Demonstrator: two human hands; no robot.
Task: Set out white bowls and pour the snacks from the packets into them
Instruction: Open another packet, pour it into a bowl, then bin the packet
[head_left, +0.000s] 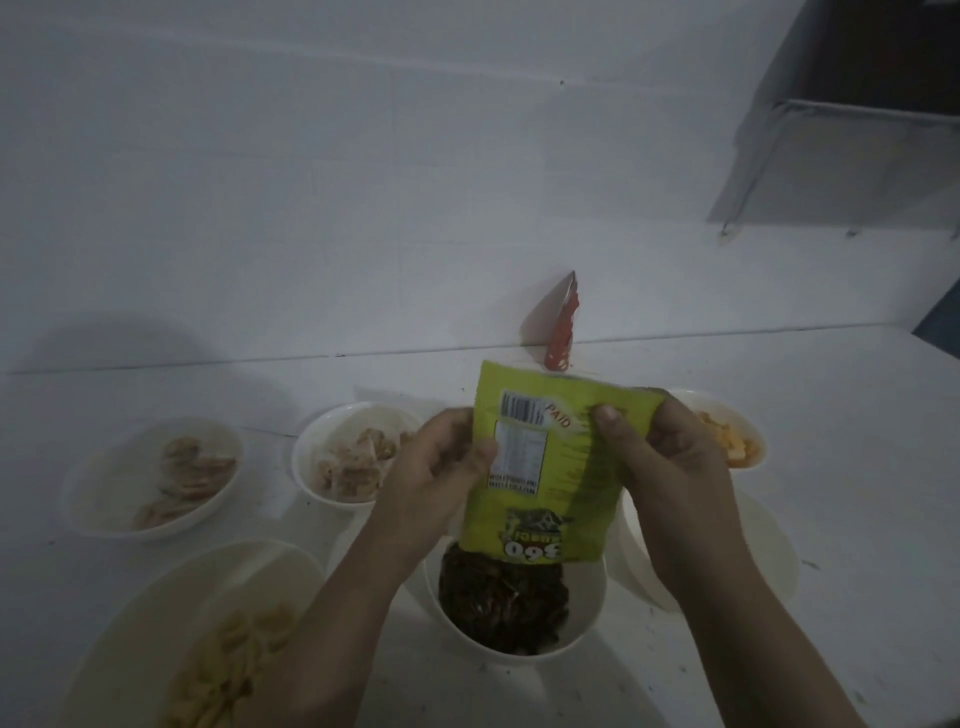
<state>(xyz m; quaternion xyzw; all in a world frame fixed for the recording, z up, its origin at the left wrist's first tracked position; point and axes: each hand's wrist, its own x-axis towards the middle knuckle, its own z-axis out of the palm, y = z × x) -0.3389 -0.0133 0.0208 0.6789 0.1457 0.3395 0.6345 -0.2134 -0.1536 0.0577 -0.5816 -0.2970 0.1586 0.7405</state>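
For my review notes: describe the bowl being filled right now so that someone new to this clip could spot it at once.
On the white table, find the two hands holding a green packet upside down. Directly under its open mouth, nearest the camera at centre, sits a white bowl. It alone holds a dark, nearly black snack; the neighbouring bowls hold pale or orange pieces.

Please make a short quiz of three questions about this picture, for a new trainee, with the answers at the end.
1. True or false: both hands hold the green packet upside down over a white bowl.
2. What is in the bowl under the packet? A) yellow pieces B) dark snacks C) nothing
3. Fill in: the red packet leans against the ____.

Key: 1 true: left hand and right hand grip it, its opening downward. 2 B, dark snacks. 3 wall.
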